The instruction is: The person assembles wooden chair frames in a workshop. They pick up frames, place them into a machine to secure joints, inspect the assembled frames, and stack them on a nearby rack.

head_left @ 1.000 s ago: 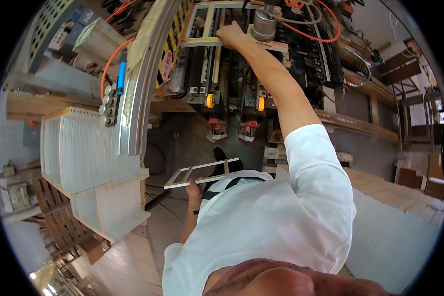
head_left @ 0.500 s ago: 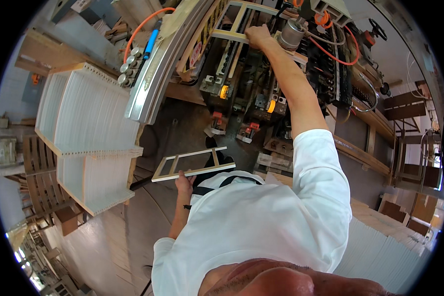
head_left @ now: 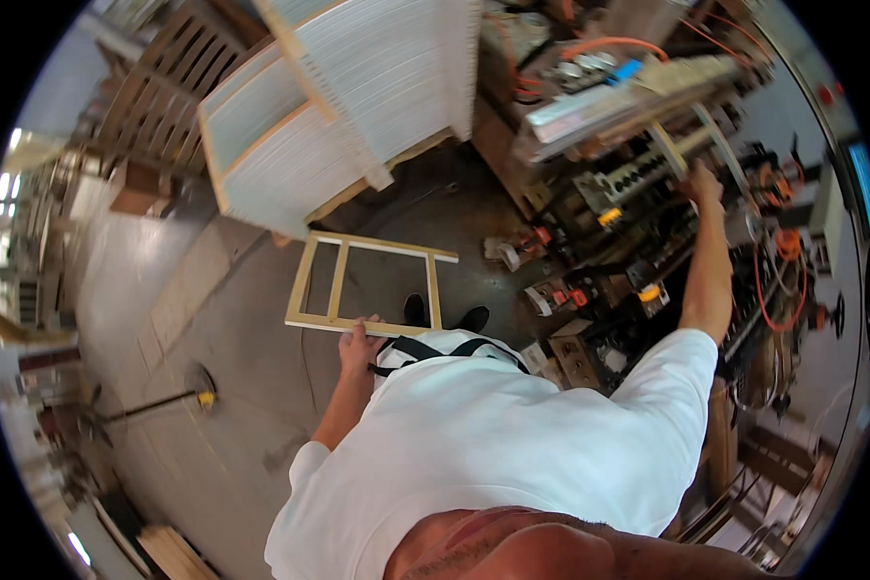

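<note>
My left hand (head_left: pixel 360 345) is closed on the near rail of a light wooden frame (head_left: pixel 338 280), held level in front of my waist. This frame has long rails joined by crosspieces. With my right arm stretched out to the far right, my right hand (head_left: pixel 703 184) grips the near end of another wooden frame (head_left: pixel 667 147), which lies on the machine (head_left: pixel 638 184). The fingers of that hand are small and partly hidden in the picture.
Tall stacks of white panels (head_left: pixel 396 87) stand ahead, left of the machine. A slatted wooden pallet (head_left: pixel 179 58) and a brown box (head_left: pixel 137 187) are at the far left. A stand with a round base (head_left: pixel 200 382) is on the floor. Orange hoses (head_left: pixel 614 43) run over the machine.
My view has turned to the left, so the machine now shows farther right and the panel stacks ahead. The frame in my left hand is tilted flatter. My right hand keeps hold of its frame.
</note>
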### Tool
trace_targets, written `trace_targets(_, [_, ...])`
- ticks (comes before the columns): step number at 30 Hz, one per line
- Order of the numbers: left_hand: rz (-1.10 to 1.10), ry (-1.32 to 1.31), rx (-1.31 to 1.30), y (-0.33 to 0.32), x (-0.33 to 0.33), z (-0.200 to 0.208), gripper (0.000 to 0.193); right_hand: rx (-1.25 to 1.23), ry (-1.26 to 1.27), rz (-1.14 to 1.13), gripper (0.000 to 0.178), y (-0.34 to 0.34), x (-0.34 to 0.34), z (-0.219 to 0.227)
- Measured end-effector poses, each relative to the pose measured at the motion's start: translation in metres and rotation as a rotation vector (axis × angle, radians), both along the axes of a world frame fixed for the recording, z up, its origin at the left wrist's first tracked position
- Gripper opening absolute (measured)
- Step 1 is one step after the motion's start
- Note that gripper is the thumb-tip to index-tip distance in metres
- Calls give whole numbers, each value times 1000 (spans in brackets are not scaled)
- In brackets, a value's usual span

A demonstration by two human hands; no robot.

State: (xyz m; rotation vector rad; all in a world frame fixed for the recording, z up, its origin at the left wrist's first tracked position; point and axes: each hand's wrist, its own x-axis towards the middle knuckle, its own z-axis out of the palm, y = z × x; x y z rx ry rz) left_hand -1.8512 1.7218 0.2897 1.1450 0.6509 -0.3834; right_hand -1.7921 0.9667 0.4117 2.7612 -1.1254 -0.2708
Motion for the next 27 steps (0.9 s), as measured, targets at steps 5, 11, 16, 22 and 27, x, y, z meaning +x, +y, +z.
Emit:
trace_targets(5, [71,-228,152,74,-34,63,35,-160,-386,196,53,70,23,8])
trace_targets(11, [-46,-403,268,155,-17,144,37,67,-637,188,37,160,-18,-29])
trace_targets(16, [-140,-613,288,227,39,189,35,-169,-772,563,28,268,-38,-79])
trace_targets(22, [502,-907,27,320,161,218,35,-104,-850,431,33,409,-42,-21])
trace_targets(27, [436,-684,-799,388,287,140,45,748,-883,408,30,546,-35,-21])
